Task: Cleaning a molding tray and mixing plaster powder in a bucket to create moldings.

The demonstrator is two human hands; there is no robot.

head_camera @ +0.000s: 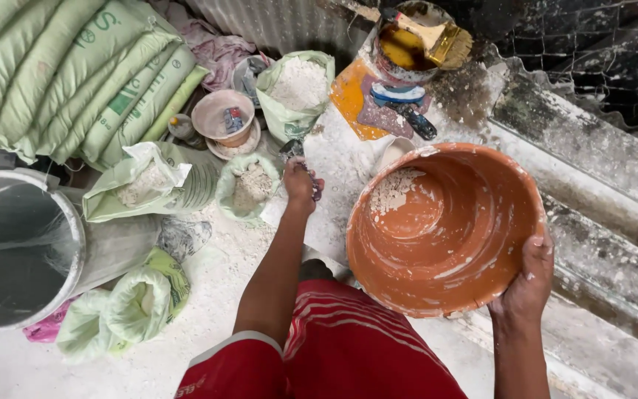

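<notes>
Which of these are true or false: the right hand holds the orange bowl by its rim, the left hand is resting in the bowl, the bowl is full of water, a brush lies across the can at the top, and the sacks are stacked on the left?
1. The right hand holds the orange bowl by its rim. True.
2. The left hand rests in the bowl. False: it is out over the powder-covered floor, gripping a small dark object.
3. The bowl is full of water. False: only white powder smears and a clump.
4. A brush lies across the can. True.
5. Green sacks are stacked on the left. True.
</notes>
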